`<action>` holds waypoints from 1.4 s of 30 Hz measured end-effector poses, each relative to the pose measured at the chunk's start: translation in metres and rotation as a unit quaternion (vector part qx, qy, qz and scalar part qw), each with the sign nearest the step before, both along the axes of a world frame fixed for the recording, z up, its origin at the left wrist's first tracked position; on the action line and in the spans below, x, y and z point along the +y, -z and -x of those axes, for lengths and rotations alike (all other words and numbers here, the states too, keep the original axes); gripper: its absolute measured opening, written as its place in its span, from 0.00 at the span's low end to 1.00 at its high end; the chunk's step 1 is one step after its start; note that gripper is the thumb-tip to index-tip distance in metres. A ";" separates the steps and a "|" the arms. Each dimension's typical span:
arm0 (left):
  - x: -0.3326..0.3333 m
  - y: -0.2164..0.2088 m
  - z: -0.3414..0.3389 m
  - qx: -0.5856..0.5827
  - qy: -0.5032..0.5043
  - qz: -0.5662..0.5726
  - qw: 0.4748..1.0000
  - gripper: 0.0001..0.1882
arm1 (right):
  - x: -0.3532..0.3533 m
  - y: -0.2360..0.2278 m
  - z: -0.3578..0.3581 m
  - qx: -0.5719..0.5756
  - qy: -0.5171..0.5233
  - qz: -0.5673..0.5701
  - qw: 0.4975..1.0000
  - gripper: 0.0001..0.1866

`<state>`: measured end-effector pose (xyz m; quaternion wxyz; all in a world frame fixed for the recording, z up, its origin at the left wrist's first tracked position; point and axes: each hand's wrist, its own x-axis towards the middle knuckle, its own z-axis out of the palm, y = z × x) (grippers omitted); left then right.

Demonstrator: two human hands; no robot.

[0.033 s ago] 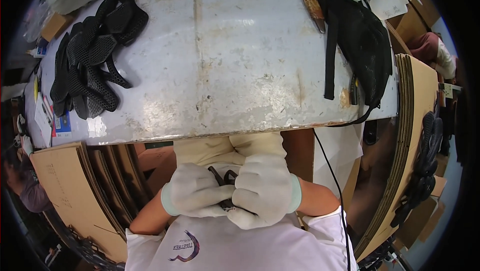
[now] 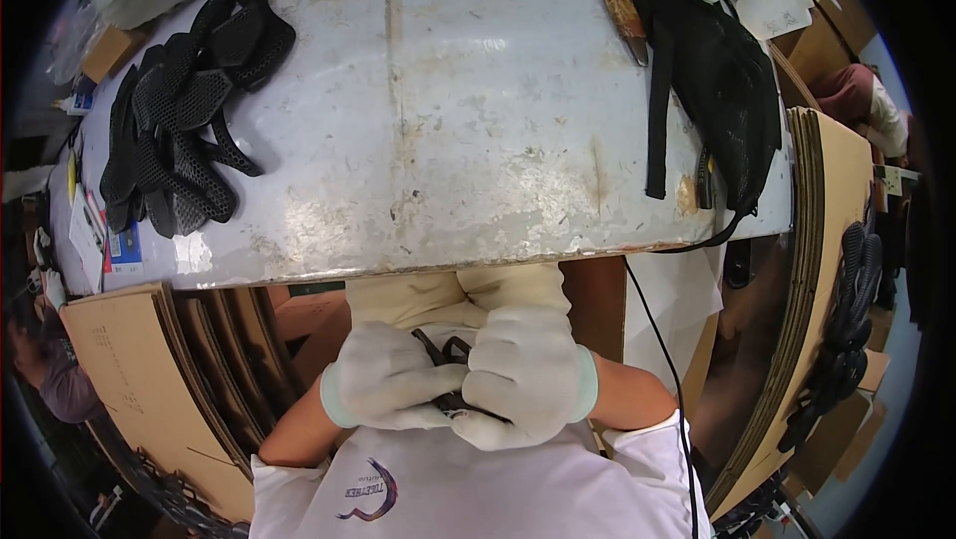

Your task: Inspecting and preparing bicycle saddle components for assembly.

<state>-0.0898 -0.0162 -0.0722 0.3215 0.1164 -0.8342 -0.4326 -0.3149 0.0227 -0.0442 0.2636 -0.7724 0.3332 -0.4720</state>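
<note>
Over trousers [image 2: 408, 302]: left hand [image 2: 386, 378], right hand [image 2: 525, 378], grip clasping black piece [image 2: 429, 348], end slanting forward-left.

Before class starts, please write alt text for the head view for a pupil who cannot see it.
White-gloved left hand and right hand together hold a partly hidden black item. Black mesh pieces lie at the left of a stained, pale tabletop; black fabric lies at the right.

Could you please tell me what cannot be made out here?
Head view, black piece: shape mostly hidden by left grip and right grip.
Head view, brown stick: upper end cut off by top edge.
Head view, yellow-and-black tool: partly hidden by black cloth.
Head view, person at far left: dim, cut off by dark rim.
</note>
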 end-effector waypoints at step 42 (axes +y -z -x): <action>-0.017 -0.059 -0.049 -0.009 -0.472 0.134 0.871 0.44 | -0.009 -0.007 0.034 0.000 -0.067 -0.026 0.997 0.18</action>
